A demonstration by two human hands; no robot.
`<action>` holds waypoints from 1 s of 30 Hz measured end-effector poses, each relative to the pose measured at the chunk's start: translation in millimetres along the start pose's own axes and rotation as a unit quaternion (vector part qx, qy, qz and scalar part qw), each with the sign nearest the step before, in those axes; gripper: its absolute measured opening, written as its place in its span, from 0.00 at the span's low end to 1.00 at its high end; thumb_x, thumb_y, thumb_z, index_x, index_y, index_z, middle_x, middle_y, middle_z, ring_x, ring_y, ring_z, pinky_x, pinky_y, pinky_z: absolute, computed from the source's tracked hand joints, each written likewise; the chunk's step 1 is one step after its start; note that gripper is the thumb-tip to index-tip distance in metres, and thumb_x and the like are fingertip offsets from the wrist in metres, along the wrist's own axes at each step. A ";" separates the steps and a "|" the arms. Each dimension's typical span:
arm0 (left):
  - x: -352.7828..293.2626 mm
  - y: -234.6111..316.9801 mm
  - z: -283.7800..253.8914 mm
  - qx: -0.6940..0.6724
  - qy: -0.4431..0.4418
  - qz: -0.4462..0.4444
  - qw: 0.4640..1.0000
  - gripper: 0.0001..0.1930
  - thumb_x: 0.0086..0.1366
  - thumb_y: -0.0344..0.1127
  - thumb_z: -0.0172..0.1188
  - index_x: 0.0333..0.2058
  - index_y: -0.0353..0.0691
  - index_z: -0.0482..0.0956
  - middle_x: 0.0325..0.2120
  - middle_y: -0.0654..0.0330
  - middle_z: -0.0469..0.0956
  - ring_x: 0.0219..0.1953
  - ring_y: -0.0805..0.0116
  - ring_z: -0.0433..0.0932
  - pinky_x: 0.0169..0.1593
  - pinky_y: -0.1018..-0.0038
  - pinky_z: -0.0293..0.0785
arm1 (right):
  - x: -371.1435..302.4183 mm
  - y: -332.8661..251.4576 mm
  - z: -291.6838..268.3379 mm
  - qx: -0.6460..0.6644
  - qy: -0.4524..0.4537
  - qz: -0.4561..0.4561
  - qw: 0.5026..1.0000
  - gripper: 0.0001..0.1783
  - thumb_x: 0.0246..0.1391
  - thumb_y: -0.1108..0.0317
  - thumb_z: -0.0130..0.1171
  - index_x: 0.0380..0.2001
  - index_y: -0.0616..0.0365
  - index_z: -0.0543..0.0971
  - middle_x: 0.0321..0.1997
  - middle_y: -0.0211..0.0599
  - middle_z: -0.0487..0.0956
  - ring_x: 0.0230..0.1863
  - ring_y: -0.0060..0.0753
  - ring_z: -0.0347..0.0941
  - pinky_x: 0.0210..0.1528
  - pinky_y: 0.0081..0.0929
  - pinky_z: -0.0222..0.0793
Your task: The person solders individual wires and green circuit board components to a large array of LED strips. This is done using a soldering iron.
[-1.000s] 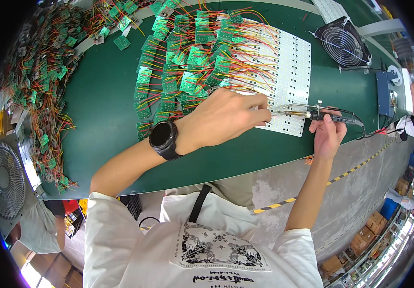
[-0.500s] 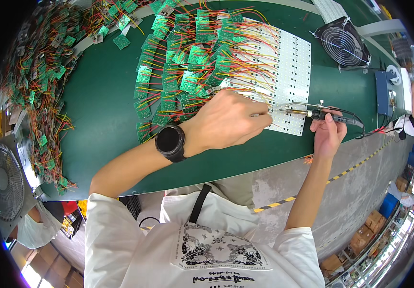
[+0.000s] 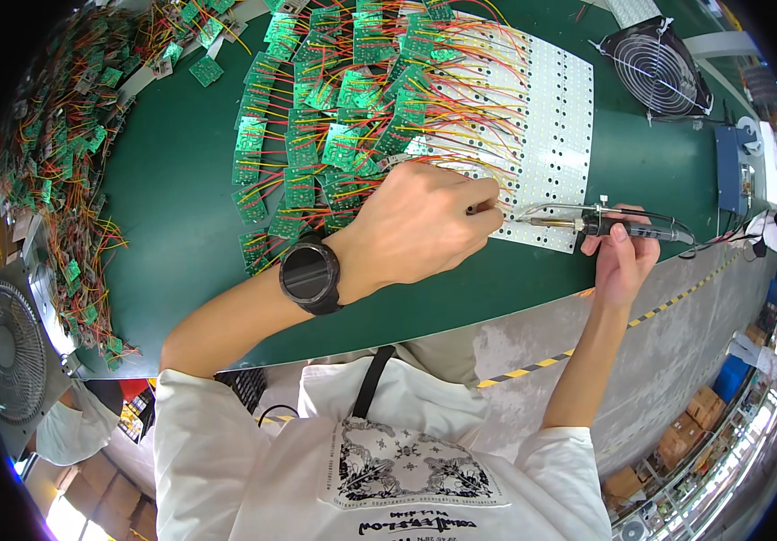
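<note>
My left hand [image 3: 429, 216], a dark watch [image 3: 309, 275] on its wrist, is pinched closed above the near-left part of a white perforated panel [image 3: 567, 135]. What its fingertips grip is hidden. In my right hand [image 3: 625, 261] is a black-handled soldering iron [image 3: 592, 224] with a thin metal feed tube along it. Its tip points left, low over the panel's near edge and close to my left fingertips. Rows of green circuit boards [image 3: 343, 144] lie left of the panel, their red and yellow wires running onto it.
A big heap of wired circuit boards [image 3: 55, 180] covers the table's left side. At the back right stands a black fan with a wire guard [image 3: 659, 77]; a blue box [image 3: 729, 171] sits near the right end. A grey fan [image 3: 5, 347] is at far left. The green table's [image 3: 388, 316] near edge curves before me.
The iron's tip has come slightly nearer to me and to the left over the panel. My left hand has shifted a little left, still pinched. The whole view has moved slightly.
</note>
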State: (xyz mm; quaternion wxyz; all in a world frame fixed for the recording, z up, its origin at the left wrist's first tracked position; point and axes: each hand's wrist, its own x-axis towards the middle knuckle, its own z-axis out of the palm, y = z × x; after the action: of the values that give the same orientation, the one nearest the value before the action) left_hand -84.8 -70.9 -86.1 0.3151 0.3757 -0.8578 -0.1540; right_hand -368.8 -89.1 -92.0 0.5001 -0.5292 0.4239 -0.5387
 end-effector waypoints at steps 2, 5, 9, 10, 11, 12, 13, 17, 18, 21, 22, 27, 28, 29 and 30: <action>0.1 -0.5 -0.4 0.008 0.007 0.006 1.000 0.07 0.47 0.29 0.63 0.28 0.40 0.78 0.25 0.64 0.75 0.23 0.67 0.76 0.24 0.71 0.72 | 0.3 1.3 -1.7 -0.004 -0.009 0.005 1.000 0.14 0.52 0.73 0.58 0.39 0.73 0.73 0.25 0.44 0.77 0.17 0.33 0.73 0.19 0.26 0.70; -0.5 -0.4 0.4 0.028 0.003 0.008 1.000 0.07 0.46 0.29 0.63 0.27 0.40 0.77 0.25 0.64 0.75 0.23 0.67 0.76 0.24 0.70 0.72 | 0.5 1.0 -1.1 -0.004 -0.024 0.009 1.000 0.13 0.52 0.74 0.59 0.39 0.73 0.73 0.26 0.43 0.76 0.18 0.33 0.73 0.20 0.26 0.71; -1.1 -2.4 3.2 0.019 0.003 0.014 1.000 0.07 0.46 0.29 0.63 0.28 0.40 0.77 0.25 0.64 0.75 0.23 0.67 0.76 0.24 0.71 0.72 | -1.1 4.5 -5.8 -0.005 -0.032 0.005 0.999 0.13 0.52 0.75 0.59 0.38 0.73 0.73 0.29 0.44 0.76 0.18 0.32 0.73 0.20 0.27 0.72; -1.2 -2.9 3.5 0.020 0.004 0.016 1.000 0.08 0.46 0.29 0.63 0.28 0.40 0.77 0.26 0.64 0.75 0.23 0.67 0.76 0.24 0.71 0.72 | -1.3 5.4 -6.5 -0.003 -0.032 0.006 0.999 0.13 0.52 0.75 0.59 0.38 0.73 0.73 0.29 0.44 0.76 0.18 0.32 0.73 0.20 0.27 0.72; -1.6 -3.0 3.6 0.022 0.005 0.018 1.000 0.08 0.46 0.29 0.63 0.28 0.40 0.77 0.26 0.64 0.75 0.22 0.67 0.76 0.24 0.71 0.72 | -1.5 6.1 -7.0 -0.005 -0.031 0.007 1.000 0.12 0.52 0.75 0.59 0.38 0.73 0.73 0.31 0.44 0.76 0.18 0.32 0.73 0.20 0.28 0.72; -1.4 -2.6 2.9 0.022 0.004 0.018 1.000 0.08 0.46 0.29 0.63 0.28 0.40 0.77 0.26 0.64 0.75 0.22 0.67 0.76 0.24 0.71 0.72 | -1.7 6.3 -7.4 -0.007 -0.029 0.007 1.000 0.12 0.52 0.75 0.59 0.38 0.73 0.73 0.32 0.44 0.76 0.18 0.32 0.73 0.21 0.28 0.72; -0.9 -1.9 1.5 0.023 0.000 0.016 1.000 0.08 0.46 0.29 0.63 0.28 0.40 0.77 0.26 0.64 0.75 0.22 0.67 0.76 0.24 0.71 0.72 | -2.2 5.9 -6.8 -0.007 -0.029 0.008 1.000 0.12 0.52 0.75 0.59 0.38 0.73 0.73 0.32 0.44 0.76 0.18 0.32 0.73 0.21 0.28 0.72; -1.4 -1.2 2.2 0.030 0.004 0.015 0.999 0.08 0.46 0.29 0.63 0.29 0.40 0.77 0.26 0.64 0.75 0.22 0.68 0.76 0.23 0.71 0.71 | -2.0 3.6 -4.5 -0.012 -0.027 0.007 1.000 0.12 0.52 0.75 0.59 0.38 0.73 0.74 0.32 0.43 0.76 0.18 0.31 0.73 0.21 0.28 0.72; -1.4 -1.3 2.5 0.030 0.003 0.015 0.999 0.08 0.46 0.29 0.63 0.29 0.40 0.77 0.26 0.64 0.75 0.22 0.68 0.76 0.23 0.71 0.71 | -1.8 3.7 -4.4 -0.013 -0.034 0.004 0.999 0.12 0.52 0.75 0.58 0.38 0.73 0.74 0.32 0.43 0.76 0.18 0.31 0.73 0.21 0.28 0.73; -1.6 -1.7 3.3 0.030 0.002 0.020 0.999 0.08 0.46 0.29 0.63 0.28 0.40 0.77 0.26 0.64 0.75 0.22 0.68 0.76 0.22 0.71 0.71 | -2.5 2.9 -3.9 -0.017 -0.029 0.010 0.999 0.11 0.52 0.75 0.59 0.38 0.73 0.74 0.32 0.43 0.76 0.18 0.31 0.73 0.21 0.27 0.72; -1.8 -1.9 3.6 0.031 0.003 0.021 0.999 0.08 0.46 0.29 0.63 0.28 0.40 0.77 0.26 0.64 0.75 0.22 0.68 0.76 0.22 0.71 0.71 | -2.6 2.5 -3.6 -0.016 -0.029 0.010 0.999 0.11 0.52 0.75 0.59 0.38 0.73 0.74 0.32 0.43 0.76 0.18 0.31 0.73 0.21 0.27 0.72; -1.9 -1.4 3.5 0.032 0.006 0.021 0.999 0.08 0.46 0.29 0.63 0.28 0.40 0.77 0.26 0.64 0.75 0.22 0.68 0.76 0.22 0.71 0.71 | -2.7 2.7 -3.6 -0.019 -0.021 0.010 1.000 0.11 0.52 0.75 0.59 0.37 0.72 0.74 0.33 0.44 0.76 0.18 0.31 0.73 0.21 0.27 0.73; -2.6 -1.8 4.5 0.031 0.007 0.021 0.999 0.08 0.46 0.29 0.63 0.28 0.40 0.77 0.26 0.64 0.75 0.22 0.68 0.76 0.23 0.71 0.71 | -2.9 2.9 -4.3 -0.021 -0.022 0.010 1.000 0.11 0.52 0.75 0.59 0.37 0.72 0.74 0.33 0.44 0.76 0.18 0.31 0.73 0.21 0.27 0.73; -3.4 -2.4 5.3 0.030 0.008 0.020 0.999 0.08 0.46 0.29 0.63 0.28 0.40 0.77 0.26 0.64 0.75 0.22 0.67 0.76 0.23 0.71 0.71 | -3.0 3.0 -5.2 -0.025 -0.023 0.010 0.999 0.11 0.52 0.75 0.58 0.37 0.72 0.74 0.34 0.44 0.76 0.18 0.31 0.73 0.21 0.27 0.73; -2.4 -1.1 4.5 0.033 0.005 0.020 0.999 0.08 0.46 0.29 0.63 0.28 0.40 0.77 0.26 0.64 0.75 0.22 0.67 0.76 0.23 0.71 0.71 | -3.3 3.8 -6.3 -0.024 -0.023 0.009 0.999 0.10 0.52 0.75 0.58 0.37 0.72 0.74 0.34 0.44 0.76 0.18 0.31 0.73 0.21 0.27 0.73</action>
State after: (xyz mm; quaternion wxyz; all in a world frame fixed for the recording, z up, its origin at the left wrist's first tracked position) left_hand -86.0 -69.7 -91.0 0.3100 0.3692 -0.8682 -0.1173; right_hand -374.9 -86.9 -96.8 0.5021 -0.5492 0.4298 -0.5114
